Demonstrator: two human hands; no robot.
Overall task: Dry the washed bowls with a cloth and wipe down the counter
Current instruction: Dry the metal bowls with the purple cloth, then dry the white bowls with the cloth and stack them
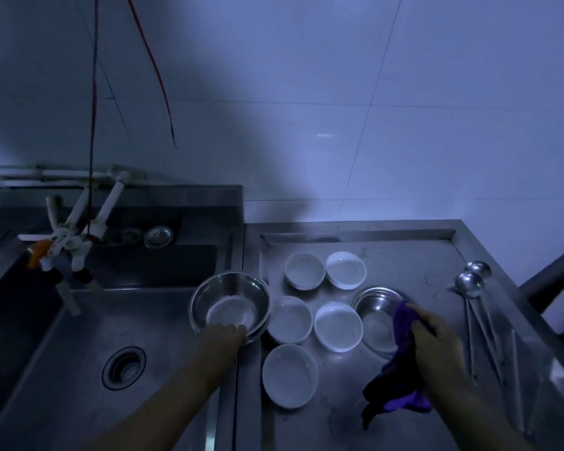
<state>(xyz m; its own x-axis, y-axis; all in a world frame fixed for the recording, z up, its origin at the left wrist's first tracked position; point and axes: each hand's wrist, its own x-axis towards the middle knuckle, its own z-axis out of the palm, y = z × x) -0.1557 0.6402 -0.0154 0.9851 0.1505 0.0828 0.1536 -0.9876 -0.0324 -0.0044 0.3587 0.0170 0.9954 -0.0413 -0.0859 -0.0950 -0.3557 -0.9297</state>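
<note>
Several white bowls (pixel 289 375) stand on the steel counter (pixel 404 255). A stack of steel bowls (pixel 230 305) sits at the sink's right edge, and my left hand (pixel 223 336) grips its near rim. A shallow steel dish (pixel 376 315) lies right of the white bowls. My right hand (pixel 437 336) holds a purple cloth (pixel 401 362) over the dish's right side. The cloth hangs down toward the counter.
The sink (pixel 111 336) with its drain (pixel 123 367) lies at the left, under taps (pixel 69 249) and hanging red wires (pixel 93 92). Two ladles (pixel 469 284) and long utensils lie along the counter's right side. A tiled wall stands behind.
</note>
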